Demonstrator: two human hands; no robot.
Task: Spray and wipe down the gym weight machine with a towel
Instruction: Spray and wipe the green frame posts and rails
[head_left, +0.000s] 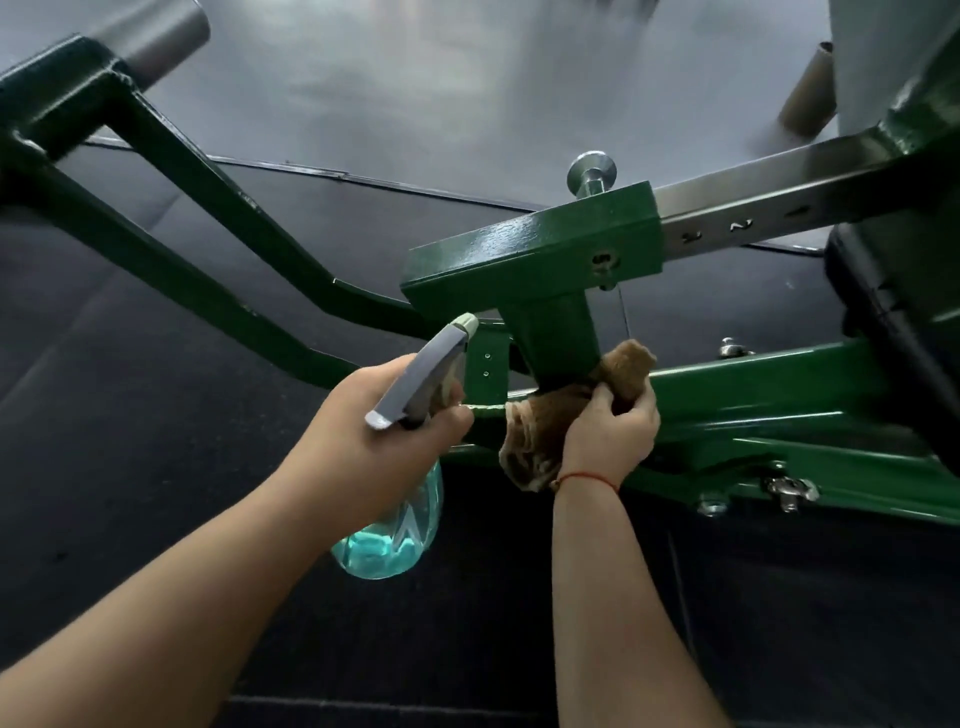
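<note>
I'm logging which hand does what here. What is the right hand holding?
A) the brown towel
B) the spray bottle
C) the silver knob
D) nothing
A: the right hand grips the brown towel against the green frame, while the left hand holds the spray bottle.
</note>
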